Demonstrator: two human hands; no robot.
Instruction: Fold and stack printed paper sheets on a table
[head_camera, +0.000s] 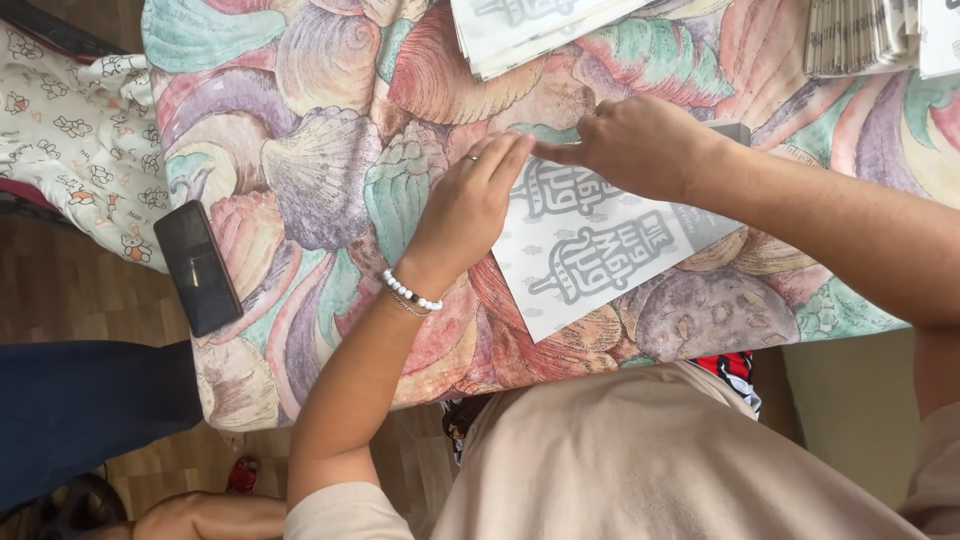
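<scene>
A white rectangular paper sheet printed with grey lantern-like designs lies flat on the shell-patterned counter, near its front edge. The left hand, fingers straight and open, presses its left edge, while the right hand, loosely curled, pinches the sheet's far edge. Beyond lie stacks of similar printed paper.

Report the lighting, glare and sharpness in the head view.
Head view: soft, even light, faint shadows under the left hand and right hand; printed sheet sharp, no blown glare; phone screen shows only a dull sheen; slight wide-angle stretch at the edges.
</scene>
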